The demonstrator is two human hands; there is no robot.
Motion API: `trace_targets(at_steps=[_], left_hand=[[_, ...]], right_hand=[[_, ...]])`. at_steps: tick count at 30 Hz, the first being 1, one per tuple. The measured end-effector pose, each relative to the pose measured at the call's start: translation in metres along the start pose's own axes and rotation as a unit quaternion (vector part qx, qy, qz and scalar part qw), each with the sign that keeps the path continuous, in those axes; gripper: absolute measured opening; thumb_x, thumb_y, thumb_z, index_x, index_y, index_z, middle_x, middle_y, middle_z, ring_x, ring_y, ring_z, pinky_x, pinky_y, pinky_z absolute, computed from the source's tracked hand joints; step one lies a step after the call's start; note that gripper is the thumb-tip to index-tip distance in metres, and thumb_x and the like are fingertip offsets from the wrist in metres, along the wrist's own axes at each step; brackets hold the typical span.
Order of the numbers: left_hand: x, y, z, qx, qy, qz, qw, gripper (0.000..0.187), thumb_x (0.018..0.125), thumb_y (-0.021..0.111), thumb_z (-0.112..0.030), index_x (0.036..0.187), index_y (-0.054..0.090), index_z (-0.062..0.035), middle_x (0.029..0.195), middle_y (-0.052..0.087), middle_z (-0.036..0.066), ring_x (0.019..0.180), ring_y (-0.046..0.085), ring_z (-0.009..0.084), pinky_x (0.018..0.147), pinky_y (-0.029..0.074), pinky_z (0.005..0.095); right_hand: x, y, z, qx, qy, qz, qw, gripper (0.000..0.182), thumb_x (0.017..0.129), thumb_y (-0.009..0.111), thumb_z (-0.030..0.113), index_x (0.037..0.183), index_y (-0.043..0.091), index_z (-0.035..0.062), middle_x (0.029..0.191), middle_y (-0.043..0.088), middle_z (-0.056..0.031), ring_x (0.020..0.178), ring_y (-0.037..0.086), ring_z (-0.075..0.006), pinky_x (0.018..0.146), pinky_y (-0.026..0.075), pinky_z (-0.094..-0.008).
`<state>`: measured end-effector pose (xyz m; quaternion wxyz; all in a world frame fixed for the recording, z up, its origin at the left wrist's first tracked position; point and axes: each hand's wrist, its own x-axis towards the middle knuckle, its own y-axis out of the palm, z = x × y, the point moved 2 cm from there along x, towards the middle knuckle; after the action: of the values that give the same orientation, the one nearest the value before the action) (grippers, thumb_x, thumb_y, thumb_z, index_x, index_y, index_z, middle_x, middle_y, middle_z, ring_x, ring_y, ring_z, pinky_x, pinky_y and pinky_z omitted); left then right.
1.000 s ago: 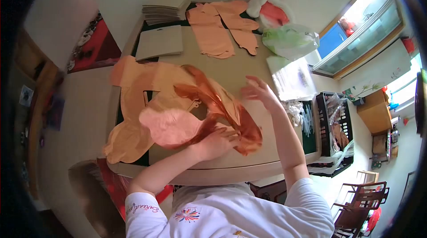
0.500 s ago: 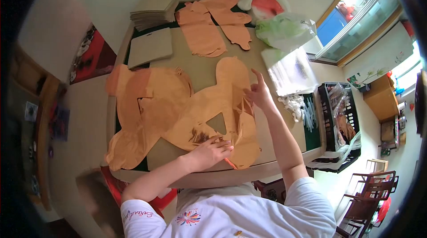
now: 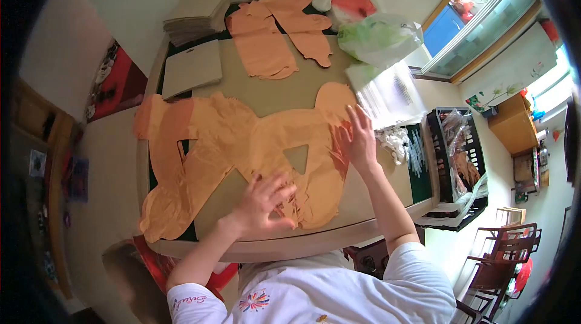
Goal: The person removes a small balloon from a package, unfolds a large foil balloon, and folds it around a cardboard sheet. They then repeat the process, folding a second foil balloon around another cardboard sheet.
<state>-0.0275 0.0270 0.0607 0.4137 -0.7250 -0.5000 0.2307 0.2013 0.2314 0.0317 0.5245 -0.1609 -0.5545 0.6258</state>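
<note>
A large, flat, uninflated rose-gold foil balloon (image 3: 272, 136) lies across the table, with rounded lobes and a triangular gap. Its surface is creased. My left hand (image 3: 261, 203) is over its lower middle part, fingers spread, and appears to rest on the foil. Along the balloon's right edge, my right hand (image 3: 361, 142) lies with fingers apart, touching the foil beside a darker wrinkled patch. Neither hand grips anything that I can see. More flat foil pieces (image 3: 263, 45) lie at the far side of the table.
Stacked grey boards (image 3: 193, 70) stand back left. Back right are a red-and-white plush item (image 3: 351, 3), a green-white plastic bag (image 3: 381, 39) and clear plastic packets (image 3: 390, 94). White curled bits (image 3: 394, 142), white sticks (image 3: 416, 153) and a black crate (image 3: 457, 160) sit at right.
The balloon's right part has been spread flatter, and its right upper lobe has shifted right. My left hand has moved left and spread its fingers; my right hand has moved slightly down onto the foil.
</note>
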Motion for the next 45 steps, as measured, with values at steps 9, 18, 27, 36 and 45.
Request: trace_targets(at_steps=[9, 18, 27, 36, 45], left_hand=[[0.043, -0.023, 0.047, 0.105, -0.080, -0.037, 0.991, 0.054, 0.089, 0.058, -0.039, 0.133, 0.048, -0.0091, 0.141, 0.042, 0.019, 0.137, 0.031, 0.0345, 0.110, 0.022, 0.0568], [0.209, -0.044, 0.105, 0.074, -0.060, 0.009, 0.995, 0.047, 0.091, 0.059, -0.032, 0.129, 0.051, -0.0047, 0.143, 0.038, 0.019, 0.137, 0.031, 0.0353, 0.111, 0.029, 0.0464], [0.313, -0.018, 0.161, 0.127, -0.039, -0.115, 0.984, 0.058, 0.089, 0.060, -0.028, 0.136, 0.040, 0.0002, 0.146, 0.033, 0.022, 0.138, 0.028, 0.0354, 0.111, 0.028, 0.0482], [0.329, -0.039, 0.159, 0.174, -0.040, -0.267, 0.947, 0.054, 0.083, 0.065, -0.019, 0.129, 0.047, 0.0008, 0.137, 0.041, 0.021, 0.128, 0.040, 0.0353, 0.107, 0.033, 0.0463], [0.338, -0.018, 0.181, 0.186, -0.067, -0.210, 0.957, 0.040, 0.085, 0.061, -0.025, 0.118, 0.056, -0.0022, 0.121, 0.052, 0.016, 0.123, 0.043, 0.0302, 0.105, 0.034, 0.0441]], right_hand=[[0.071, 0.008, -0.004, 0.075, -0.016, 0.066, 0.995, 0.033, 0.084, 0.064, 0.021, 0.114, 0.061, 0.0063, 0.118, 0.059, -0.0159, 0.113, 0.053, -0.0307, 0.095, 0.041, -0.0433], [0.271, 0.114, -0.066, 0.137, -0.116, -0.068, 0.981, 0.030, 0.072, 0.078, 0.026, 0.088, 0.066, 0.0034, 0.081, 0.067, -0.0137, 0.073, 0.065, -0.0304, 0.065, 0.051, -0.0372], [0.304, 0.139, -0.083, 0.326, 0.090, 0.180, 0.924, 0.019, 0.078, 0.074, 0.017, 0.085, 0.067, 0.0009, 0.071, 0.065, -0.0116, 0.064, 0.061, -0.0200, 0.060, 0.049, -0.0332], [0.308, 0.128, -0.076, 0.229, 0.008, 0.160, 0.960, 0.018, 0.081, 0.067, 0.014, 0.087, 0.068, -0.0033, 0.074, 0.065, -0.0197, 0.063, 0.061, -0.0247, 0.062, 0.049, -0.0369], [0.361, 0.069, -0.052, 0.122, 0.032, -0.178, 0.976, 0.030, 0.089, 0.061, 0.029, 0.094, 0.063, -0.0002, 0.081, 0.065, -0.0190, 0.072, 0.063, -0.0331, 0.068, 0.049, -0.0423]])
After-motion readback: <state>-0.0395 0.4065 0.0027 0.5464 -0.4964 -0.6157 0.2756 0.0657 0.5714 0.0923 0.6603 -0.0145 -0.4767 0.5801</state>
